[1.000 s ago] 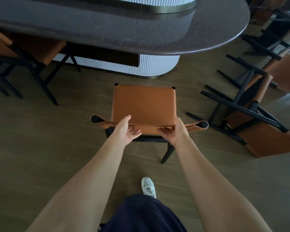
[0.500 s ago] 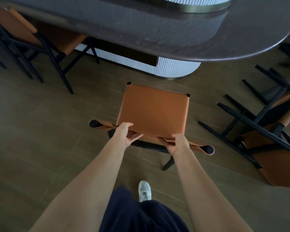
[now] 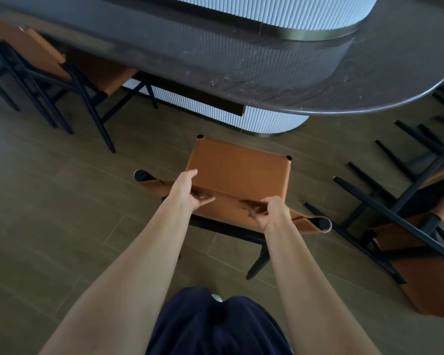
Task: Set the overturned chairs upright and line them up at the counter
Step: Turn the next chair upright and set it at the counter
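Tan leather and black metal make up the upright chair (image 3: 62, 67) at the far left. Its seat is tucked under the overhang of the dark counter (image 3: 369, 80), and more black legs stand beside it at the frame edge. The counter runs across the top of the view and ends in a rounded tip on the right, carried on a pale ribbed base (image 3: 267, 119).

Below it, on the brown plank floor (image 3: 49, 213), the held chair (image 3: 241, 170) stands upright near the middle. Its seat faces the counter base, set back a little from it and turned slightly askew to it. The left hand (image 3: 187, 190) clamps the top edge of the leather backrest towards its left end, with the thumb over the seat side and the fingers curled on the near side. The right hand (image 3: 269, 211) grips the same edge further right in the same way, well apart from the left hand. The round black ends of the back frame stick out past each hand.

At the bottom, between the forearms, dark navy clothing (image 3: 215, 326) covers the legs, and a sliver of a white shoe (image 3: 217, 297) shows just above it.

On the right an overturned chair (image 3: 420, 265) lies on the floor, its black legs pointing up and left and its tan seat low at the frame edge. More dark legs beyond it are too dim to sort out.
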Demonstrator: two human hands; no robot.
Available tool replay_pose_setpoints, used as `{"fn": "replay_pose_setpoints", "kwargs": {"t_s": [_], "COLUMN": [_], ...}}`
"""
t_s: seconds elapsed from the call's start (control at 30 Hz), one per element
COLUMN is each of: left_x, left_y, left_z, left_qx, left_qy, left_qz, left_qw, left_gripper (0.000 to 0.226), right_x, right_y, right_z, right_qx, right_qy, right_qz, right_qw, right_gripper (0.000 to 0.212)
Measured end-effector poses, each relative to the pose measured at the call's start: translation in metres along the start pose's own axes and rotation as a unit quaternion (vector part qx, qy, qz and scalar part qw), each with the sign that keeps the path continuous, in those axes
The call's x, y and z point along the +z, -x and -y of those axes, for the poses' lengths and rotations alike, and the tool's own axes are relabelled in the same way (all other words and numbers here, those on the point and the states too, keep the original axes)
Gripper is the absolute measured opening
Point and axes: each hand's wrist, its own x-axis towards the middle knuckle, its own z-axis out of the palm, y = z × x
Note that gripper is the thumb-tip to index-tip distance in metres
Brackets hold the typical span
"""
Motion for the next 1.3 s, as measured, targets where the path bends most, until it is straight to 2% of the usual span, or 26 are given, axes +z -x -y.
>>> {"fn": "replay_pose_setpoints", "kwargs": {"t_s": [0.1, 0.17, 0.37, 0.47, 0.67, 0.77, 0.83, 1.0, 1.2, 1.3], "left_x": [0.019, 0.035, 0.075, 0.089, 0.110, 0.114, 0.115, 0.125, 0.144, 0.153], "left_y": [-0.003, -0.006, -0.018, -0.023, -0.035, -0.040, -0.041, -0.042, -0.047, -0.051], "left_z": [-0.020, -0.031, -0.059, -0.072, -0.098, -0.105, -0.108, -0.122, -0.136, -0.142], "left_qx": [0.003, 0.001, -0.019, -0.034, -0.030, -0.028, -0.025, -0.035, -0.051, -0.046], "left_qy": [0.029, 0.021, -0.063, -0.074, -0.078, -0.106, -0.103, -0.112, -0.147, -0.130], "left_qz": [0.004, -0.003, -0.048, -0.034, -0.005, 0.006, 0.035, 0.049, 0.020, 0.022], "left_qw": [1.000, 1.000, 0.997, 0.996, 0.996, 0.994, 0.994, 0.992, 0.988, 0.990], "left_gripper": [0.044, 0.045, 0.034, 0.024, 0.030, 0.017, 0.008, 0.006, 0.007, 0.010], "right_x": [0.016, 0.026, 0.050, 0.063, 0.083, 0.089, 0.092, 0.101, 0.111, 0.120], "right_y": [0.001, -0.001, -0.009, -0.015, -0.025, -0.029, -0.029, -0.030, -0.038, -0.039], "right_z": [0.021, 0.034, 0.061, 0.074, 0.094, 0.098, 0.101, 0.115, 0.137, 0.150], "right_qx": [-0.015, -0.024, -0.061, -0.080, -0.112, -0.129, -0.131, -0.128, -0.089, -0.084], "right_qy": [0.008, -0.004, -0.011, -0.015, -0.050, -0.061, -0.070, -0.076, -0.032, -0.028], "right_qz": [0.021, 0.023, 0.002, -0.010, -0.019, -0.019, -0.015, -0.028, -0.031, -0.029], "right_qw": [1.000, 0.999, 0.998, 0.997, 0.992, 0.990, 0.989, 0.988, 0.995, 0.996], "right_gripper": [0.020, 0.019, 0.026, 0.027, 0.032, 0.036, 0.037, 0.038, 0.039, 0.032]}}
